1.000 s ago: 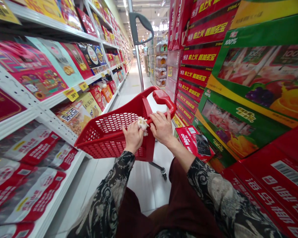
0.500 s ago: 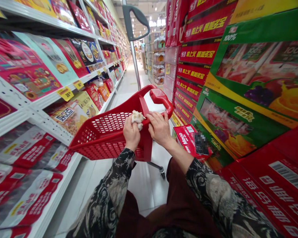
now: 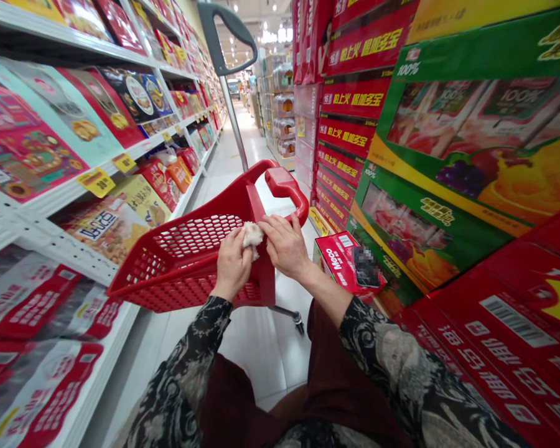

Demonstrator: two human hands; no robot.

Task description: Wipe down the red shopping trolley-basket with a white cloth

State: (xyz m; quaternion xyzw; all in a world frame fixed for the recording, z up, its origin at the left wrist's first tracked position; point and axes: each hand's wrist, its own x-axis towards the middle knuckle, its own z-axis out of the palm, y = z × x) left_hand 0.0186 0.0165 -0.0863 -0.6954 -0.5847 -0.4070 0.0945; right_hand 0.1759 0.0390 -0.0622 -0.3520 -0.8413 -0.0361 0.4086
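Left hand (image 3: 233, 264): clenched on a crumpled white wad (image 3: 252, 238), fingers partly hiding it; material hard to make out.
Right hand (image 3: 285, 246): over the rim, fingers just beside the wad; grip cannot be told.
Wad: above the red cart basket (image 3: 177, 298).
Nearby: red Meco box (image 3: 336, 264), under a pixelated phone (image 3: 366, 266).

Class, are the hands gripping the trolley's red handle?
No, the left hand and right hand hold a crumpled white tissue below the red handle.

A supermarket aisle, white shelves (image 3: 63, 214) of boxed goods, yellow price tags (image 3: 96, 183), red shopping trolley (image 3: 186, 267)
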